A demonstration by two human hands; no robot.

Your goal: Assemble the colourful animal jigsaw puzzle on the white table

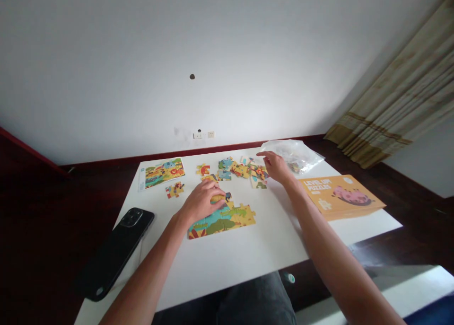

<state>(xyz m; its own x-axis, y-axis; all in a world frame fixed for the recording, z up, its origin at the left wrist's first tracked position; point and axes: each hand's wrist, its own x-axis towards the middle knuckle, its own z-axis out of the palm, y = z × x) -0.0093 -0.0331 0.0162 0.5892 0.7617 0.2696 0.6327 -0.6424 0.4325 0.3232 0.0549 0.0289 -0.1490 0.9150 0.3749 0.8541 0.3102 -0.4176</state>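
My left hand (205, 199) lies over the upper left of a partly joined jigsaw puzzle (223, 223), thumb and fingers bent around a yellow puzzle piece (217, 198). The palm hides part of the puzzle. Another piece (213, 177) shows just beyond those fingers. My right hand (276, 166) is above the right side of a cluster of loose puzzle pieces (241, 169), its index finger stretched out to the left and the other fingers bent. No piece shows in it. A lion piece (260, 172) is close beside it.
A picture card (165, 172) lies at the table's back left, with a loose piece (175, 189) near it. A black phone (118, 251) rests on the left. A clear plastic bag (294, 154) and an orange puzzle box (340, 197) are on the right of the white table (227, 263).
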